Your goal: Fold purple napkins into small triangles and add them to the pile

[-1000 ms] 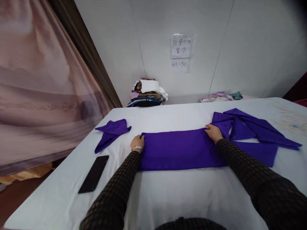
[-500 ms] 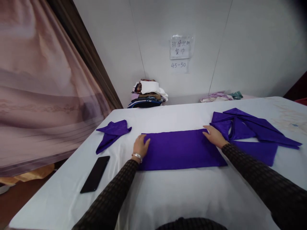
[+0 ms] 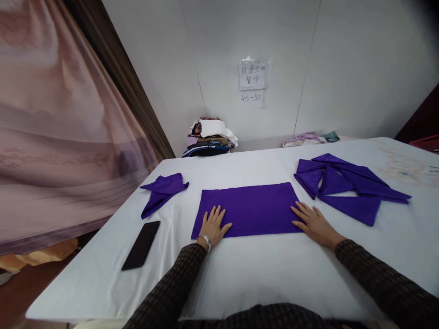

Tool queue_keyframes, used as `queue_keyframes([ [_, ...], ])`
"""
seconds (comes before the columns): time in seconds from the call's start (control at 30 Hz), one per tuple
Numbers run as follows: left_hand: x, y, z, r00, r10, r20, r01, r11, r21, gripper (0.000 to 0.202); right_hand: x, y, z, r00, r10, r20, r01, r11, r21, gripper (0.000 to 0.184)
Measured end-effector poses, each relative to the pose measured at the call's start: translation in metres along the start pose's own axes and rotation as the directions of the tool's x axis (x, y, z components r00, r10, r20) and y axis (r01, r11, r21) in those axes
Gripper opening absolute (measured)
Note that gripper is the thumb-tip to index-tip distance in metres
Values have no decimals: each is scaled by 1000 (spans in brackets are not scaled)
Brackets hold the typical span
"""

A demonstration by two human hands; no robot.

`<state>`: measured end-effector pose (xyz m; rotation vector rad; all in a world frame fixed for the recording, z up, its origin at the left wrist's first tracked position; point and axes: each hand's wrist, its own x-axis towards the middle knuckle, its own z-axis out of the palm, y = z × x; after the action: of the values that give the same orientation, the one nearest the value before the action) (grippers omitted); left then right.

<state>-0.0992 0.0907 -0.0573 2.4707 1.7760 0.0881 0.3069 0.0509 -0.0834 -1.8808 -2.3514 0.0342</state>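
Note:
A purple cloth (image 3: 248,208) folded into a flat rectangle lies in the middle of the white table (image 3: 260,269). My left hand (image 3: 214,225) rests flat and open on its near left corner, fingers spread; a silver bracelet shows at the wrist. My right hand (image 3: 313,221) lies flat and open at the near right corner, fingers stretched out on the cloth's edge. Neither hand holds anything.
A small folded purple napkin (image 3: 161,191) lies at the left, a black phone (image 3: 141,244) nearer the left edge. A heap of purple cloths (image 3: 346,185) sits at the right. Stacked clothes (image 3: 210,136) stand by the far wall, a pink curtain (image 3: 58,119) hangs left.
Both hands slid from the cloth's far corners toward me along its short edges to the near corners, opening flat. The cloth now lies smooth.

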Motion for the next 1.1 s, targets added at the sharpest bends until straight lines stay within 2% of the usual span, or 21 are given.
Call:
queue_keyframes([
  [0.1,1,4,-9,997,-43,61,45,998,-43,64,-11,16,-2,994,97,-55,-100,993,-58,62],
  [0.17,2,12,-15,994,-74,76,80,994,-78,64,-13,5,-7,993,72,-90,-77,996,-53,63],
  [0.23,4,29,-20,998,-42,47,46,994,-96,64,-10,-24,-11,995,-28,-95,28,1000,-3,62],
  [0.3,4,50,-20,998,62,12,-61,994,-94,64,-4,-62,-14,984,-159,-76,164,984,63,63],
  [0.37,4,71,-16,986,164,15,-162,983,-83,64,4,-98,-15,954,-294,-56,299,946,126,63],
  [0.47,0,83,-7,980,194,45,-192,980,-43,66,12,-128,-14,923,-384,-14,380,906,186,67],
  [0.57,-10,64,0,992,107,73,-107,994,3,69,8,-117,-12,938,-345,35,333,923,195,68],
  [0.7,-34,6,-2,992,-108,68,103,992,66,68,-13,-67,-10,981,-192,24,187,972,145,63],
  [0.8,-51,-33,-7,957,-282,63,276,957,92,67,-33,-36,-8,997,-83,-10,83,992,96,63],
  [0.87,-57,-46,-11,921,-384,59,378,921,99,68,-42,-26,-5,999,-47,-11,47,997,63,64],
  [0.93,-56,-44,-15,895,-445,28,440,892,101,68,-45,-24,-5,999,-32,-11,32,999,36,65],
  [0.97,-53,-38,-18,895,-446,7,444,891,95,67,-44,-26,-5,999,-35,-19,35,999,26,65],
  [1.0,-49,-29,-19,908,-420,-14,419,904,86,65,-41,-31,-6,999,-45,-30,46,999,21,65],
  [1.1,-32,9,-19,971,-237,-12,238,971,21,64,-25,-57,-12,991,-124,-42,126,991,44,65],
])
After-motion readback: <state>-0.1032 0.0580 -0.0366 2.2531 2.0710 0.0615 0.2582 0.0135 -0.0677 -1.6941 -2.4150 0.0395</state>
